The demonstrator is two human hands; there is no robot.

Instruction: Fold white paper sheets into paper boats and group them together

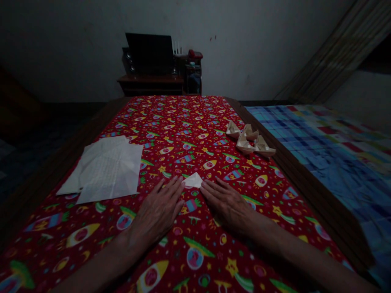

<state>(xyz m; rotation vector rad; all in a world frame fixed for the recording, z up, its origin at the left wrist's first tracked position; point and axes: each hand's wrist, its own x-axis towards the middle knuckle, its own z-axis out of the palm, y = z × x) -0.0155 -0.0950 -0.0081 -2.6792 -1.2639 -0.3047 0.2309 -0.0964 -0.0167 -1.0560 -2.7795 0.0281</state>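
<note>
A small folded white paper [193,180] lies on the red patterned tablecloth [183,134]. My left hand [160,209] rests flat on the cloth, fingers stretched out, its fingertips touching the paper's left edge. My right hand [224,201] lies flat too, fingers extended, its fingertips at the paper's right edge. Neither hand grips anything.
A stack of white paper sheets [105,169] lies to the left. Several folded paper boats [249,140] sit near the table's right edge. A blue checked bedcover [320,150] lies to the right. A dark cabinet with a screen [152,61] stands against the far wall.
</note>
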